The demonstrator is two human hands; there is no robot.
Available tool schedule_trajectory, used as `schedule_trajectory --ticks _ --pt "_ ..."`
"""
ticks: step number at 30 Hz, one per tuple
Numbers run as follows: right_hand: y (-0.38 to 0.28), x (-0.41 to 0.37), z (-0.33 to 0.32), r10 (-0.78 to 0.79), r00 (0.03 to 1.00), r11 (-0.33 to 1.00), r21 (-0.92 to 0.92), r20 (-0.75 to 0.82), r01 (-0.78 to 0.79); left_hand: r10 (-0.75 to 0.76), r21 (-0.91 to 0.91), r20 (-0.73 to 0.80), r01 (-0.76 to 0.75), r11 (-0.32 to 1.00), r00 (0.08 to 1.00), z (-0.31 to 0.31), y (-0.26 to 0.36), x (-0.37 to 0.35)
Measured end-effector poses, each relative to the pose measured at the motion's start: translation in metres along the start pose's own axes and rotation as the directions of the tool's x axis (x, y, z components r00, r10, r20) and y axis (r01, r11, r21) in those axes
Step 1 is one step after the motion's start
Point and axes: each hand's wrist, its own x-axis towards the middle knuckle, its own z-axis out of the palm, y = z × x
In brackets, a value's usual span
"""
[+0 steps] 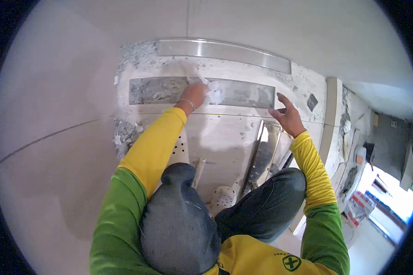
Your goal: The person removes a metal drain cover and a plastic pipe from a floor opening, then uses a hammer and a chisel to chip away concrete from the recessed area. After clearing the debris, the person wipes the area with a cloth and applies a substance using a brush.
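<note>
Dusty tile frames a rough grey slot; left hand grips crumpled white rag, right hand spreads its fingers.

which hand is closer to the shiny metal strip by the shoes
The right. The right hand is by the far end of the shiny metal strip; the left hand is farther off to its left, at crumpled white material.

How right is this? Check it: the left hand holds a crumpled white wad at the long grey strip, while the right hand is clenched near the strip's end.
The right hand isn't clenched: the head view shows its thumb and finger spread apart. The left hand does hold the white wad at the grey strip.
</note>
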Motion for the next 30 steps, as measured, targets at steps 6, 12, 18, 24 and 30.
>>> schedule_trajectory --ticks 6,12,18,24,30 --pt "0.087 -0.042 -0.043 0.247 0.946 0.964 0.15 -0.209 -0.219 0.157 0.527 0.139 -0.207 0.824 0.978 0.021 0.032 0.016" --pt "0.23 -0.101 -0.062 0.657 0.71 0.727 0.463 -0.253 -0.507 -0.105 0.489 0.262 -0.039 0.871 0.959 0.012 0.056 0.029" --pt "0.231 -0.139 -0.025 0.759 0.622 0.521 0.393 0.191 -0.758 -0.192 0.441 0.266 0.058 0.895 0.945 0.016 0.051 0.024" --pt "0.223 -0.112 -0.013 0.709 0.682 0.681 0.079 0.178 -0.728 -0.025 0.542 0.062 -0.012 0.84 0.998 0.025 0.049 0.014" --pt "0.232 -0.116 0.005 0.681 0.732 0.707 0.229 0.036 -0.669 -0.042 0.517 0.095 -0.013 0.856 0.995 0.021 0.038 0.021"
